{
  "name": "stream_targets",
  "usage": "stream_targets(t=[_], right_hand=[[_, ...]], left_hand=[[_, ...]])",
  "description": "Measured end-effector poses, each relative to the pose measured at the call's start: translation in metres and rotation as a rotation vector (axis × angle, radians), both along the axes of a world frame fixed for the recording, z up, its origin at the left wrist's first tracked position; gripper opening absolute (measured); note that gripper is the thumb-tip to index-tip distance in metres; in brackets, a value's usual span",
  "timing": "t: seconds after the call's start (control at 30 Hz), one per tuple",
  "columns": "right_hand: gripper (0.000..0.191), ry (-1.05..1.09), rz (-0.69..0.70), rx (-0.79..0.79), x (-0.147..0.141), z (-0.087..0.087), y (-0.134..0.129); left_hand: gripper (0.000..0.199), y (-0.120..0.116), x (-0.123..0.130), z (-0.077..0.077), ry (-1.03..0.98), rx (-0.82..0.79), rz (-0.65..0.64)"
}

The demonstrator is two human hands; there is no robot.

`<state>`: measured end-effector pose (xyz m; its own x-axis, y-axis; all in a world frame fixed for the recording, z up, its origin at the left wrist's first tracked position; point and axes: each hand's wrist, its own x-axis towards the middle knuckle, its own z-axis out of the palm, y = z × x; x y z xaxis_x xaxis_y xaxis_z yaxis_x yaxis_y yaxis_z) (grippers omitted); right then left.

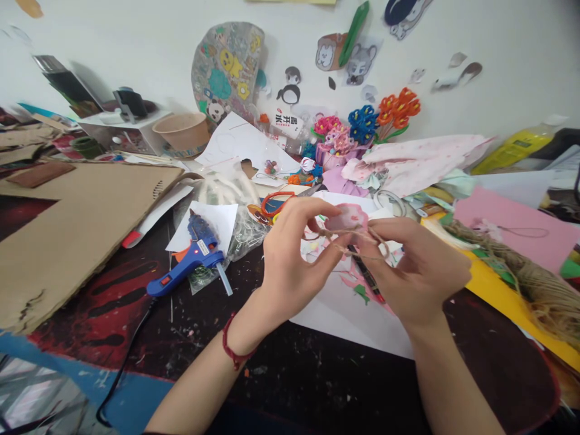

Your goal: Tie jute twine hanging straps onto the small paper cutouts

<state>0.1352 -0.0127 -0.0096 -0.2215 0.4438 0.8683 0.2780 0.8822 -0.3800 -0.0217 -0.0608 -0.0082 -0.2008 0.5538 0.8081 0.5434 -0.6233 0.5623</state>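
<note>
In the head view, my left hand [290, 254] pinches with thumb and index finger at a thin brown twine [344, 231]. My right hand [414, 266] has its fingertips closed on the other side of the twine, whose loose end curls by the thumb. Between both hands is a small pink patterned piece [348, 215] with a scalloped edge, and the twine crosses in front of it. Fingers partly hide how it is gripped. Below them a dark pen [367, 275] lies over white paper [344, 317] with pink and green scraps.
A blue glue gun [194, 257] lies at left, its cord running off the table edge. Cardboard [81, 241] covers the far left. A twine bundle [521, 272] rests at right near pink paper [512, 223]. Fuzzy-stem flowers [362, 124] and a yellow bottle [516, 148] stand behind.
</note>
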Motion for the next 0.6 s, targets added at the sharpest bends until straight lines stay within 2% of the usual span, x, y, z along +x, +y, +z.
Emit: stream_targets(t=[0.1, 0.17, 0.23, 0.33, 0.43, 0.6], right_hand=[[0.014, -0.007, -0.02, -0.025, 0.002, 0.001, -0.002], [0.013, -0.017, -0.046, -0.041, 0.003, 0.001, -0.002], [0.013, -0.029, -0.067, -0.061, 0.004, 0.001, -0.003], [0.014, -0.035, -0.065, -0.075, 0.005, 0.001, -0.002], [0.014, -0.05, -0.047, -0.068, 0.005, 0.001, -0.003], [0.013, -0.089, -0.058, -0.058, 0.005, 0.002, -0.005]], left_hand=[[0.039, -0.003, -0.005, 0.0, 0.134, 0.249, 0.323], [0.035, -0.007, -0.009, -0.002, 0.301, 0.418, 0.415], [0.023, -0.008, -0.012, -0.003, 0.535, 0.52, 0.423], [0.011, -0.006, -0.012, -0.005, 0.728, 0.514, 0.444], [0.014, -0.001, -0.008, -0.007, 0.684, 0.442, 0.462], [0.015, 0.002, -0.005, -0.01, 0.603, 0.38, 0.411]])
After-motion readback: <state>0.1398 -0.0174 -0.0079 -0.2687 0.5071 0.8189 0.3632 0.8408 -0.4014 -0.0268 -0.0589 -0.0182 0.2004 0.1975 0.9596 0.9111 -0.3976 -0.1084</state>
